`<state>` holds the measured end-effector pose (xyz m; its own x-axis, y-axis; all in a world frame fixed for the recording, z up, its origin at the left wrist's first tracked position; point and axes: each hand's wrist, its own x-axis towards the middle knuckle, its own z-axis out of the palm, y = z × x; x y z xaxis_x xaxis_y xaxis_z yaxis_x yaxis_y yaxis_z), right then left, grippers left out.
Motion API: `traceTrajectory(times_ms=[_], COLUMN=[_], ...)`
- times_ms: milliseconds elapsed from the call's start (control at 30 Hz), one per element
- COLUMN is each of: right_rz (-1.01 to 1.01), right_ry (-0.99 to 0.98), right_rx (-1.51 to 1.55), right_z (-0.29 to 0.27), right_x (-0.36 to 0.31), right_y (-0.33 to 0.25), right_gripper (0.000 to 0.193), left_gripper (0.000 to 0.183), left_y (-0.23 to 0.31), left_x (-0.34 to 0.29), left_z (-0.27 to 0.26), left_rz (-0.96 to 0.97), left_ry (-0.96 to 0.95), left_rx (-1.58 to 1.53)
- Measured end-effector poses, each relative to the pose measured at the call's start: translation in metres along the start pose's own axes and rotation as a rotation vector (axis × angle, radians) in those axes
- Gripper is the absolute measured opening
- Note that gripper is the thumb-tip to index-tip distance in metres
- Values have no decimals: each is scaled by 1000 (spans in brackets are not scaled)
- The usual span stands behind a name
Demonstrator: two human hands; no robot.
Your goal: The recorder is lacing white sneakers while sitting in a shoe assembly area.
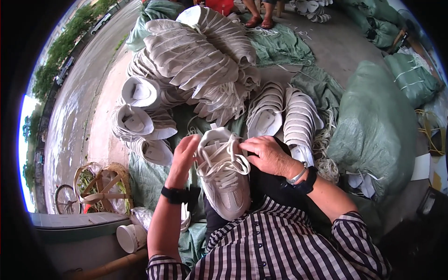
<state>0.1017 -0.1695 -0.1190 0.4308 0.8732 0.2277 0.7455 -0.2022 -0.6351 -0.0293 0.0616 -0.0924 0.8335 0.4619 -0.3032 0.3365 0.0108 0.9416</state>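
A white-grey sneaker upper rests on my lap, toe toward me, its pale shoelace looped loosely over the tongue. My left hand is beside the left edge of the shoe opening, fingers pressed together; what they pinch is hidden. On the opposite side, my right hand has thumb and forefinger closed at the lace near the upper eyelets. Part of another white shoe shows below my left wrist.
Ahead lies a large heap of stacked shoe uppers, with more nested rows to the right. A bulging green sack stands at right. A wicker basket and white bucket are at left. Another person's feet appear at the back.
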Motion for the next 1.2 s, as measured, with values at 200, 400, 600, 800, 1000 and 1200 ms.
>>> traceTrajectory(times_ms=[200, 400, 600, 800, 1000, 1200], right_rz=[-62, -6, 226, 650, 502, 759], right_ry=[5, -42, -88, 22, -234, -222], right_rx=[130, 228, 412, 1057, 1185, 1367], right_z=[3, -1, 0, 8, 24, 9], right_x=[2, 2, 31, 66, 63, 71], right_y=[-14, -2, 2, -8, -9, -47], right_gripper=[42, 40, 35, 44, 44, 35], left_gripper=[31, 43, 41, 36, 49, 58], left_y=[-2, -28, -6, 11, 14, 21], left_x=[19, 0, -16, -7, -16, -41], left_z=[-18, -29, -27, -5, -8, -22], left_rz=[-19, -246, -243, -97, -41, -146], left_ry=[-256, -243, -354, -101, -251, -121], left_rx=[14, -957, -1060, -190, -38, 127])
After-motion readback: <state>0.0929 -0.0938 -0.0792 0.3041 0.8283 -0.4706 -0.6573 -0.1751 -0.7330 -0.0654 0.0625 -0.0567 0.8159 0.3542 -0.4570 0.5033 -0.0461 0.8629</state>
